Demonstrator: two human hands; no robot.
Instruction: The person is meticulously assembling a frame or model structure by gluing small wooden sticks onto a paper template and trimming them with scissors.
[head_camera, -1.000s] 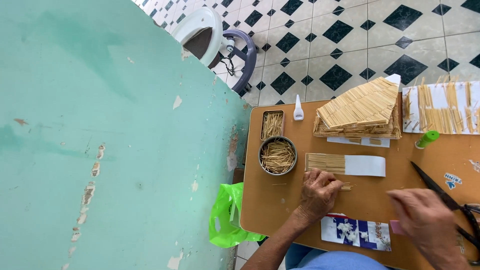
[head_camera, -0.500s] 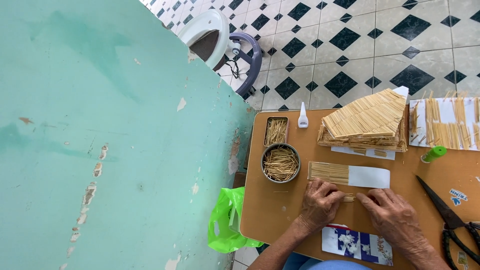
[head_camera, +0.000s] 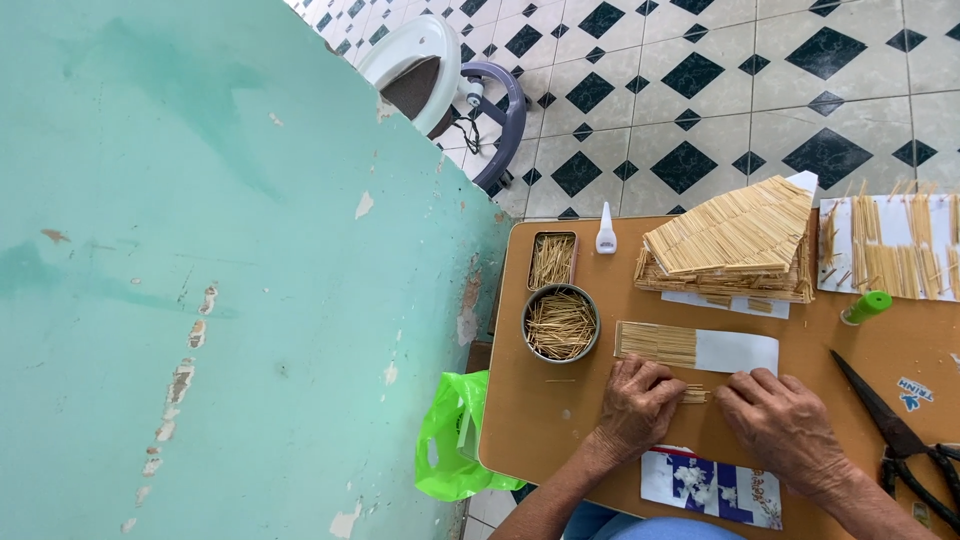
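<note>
Both hands pinch a small bundle of sticks (head_camera: 696, 394) flat on the bench (head_camera: 560, 420): left hand (head_camera: 640, 405), right hand (head_camera: 780, 425). Light, brittle, loose; best pressed at both ends.

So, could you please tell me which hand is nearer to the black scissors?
Right. The right hand lies just left of the black scissors, while the left hand rests farther left, beyond the right hand.

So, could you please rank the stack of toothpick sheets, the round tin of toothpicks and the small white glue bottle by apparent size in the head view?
1. Stack of toothpick sheets
2. Round tin
3. White glue bottle
</note>
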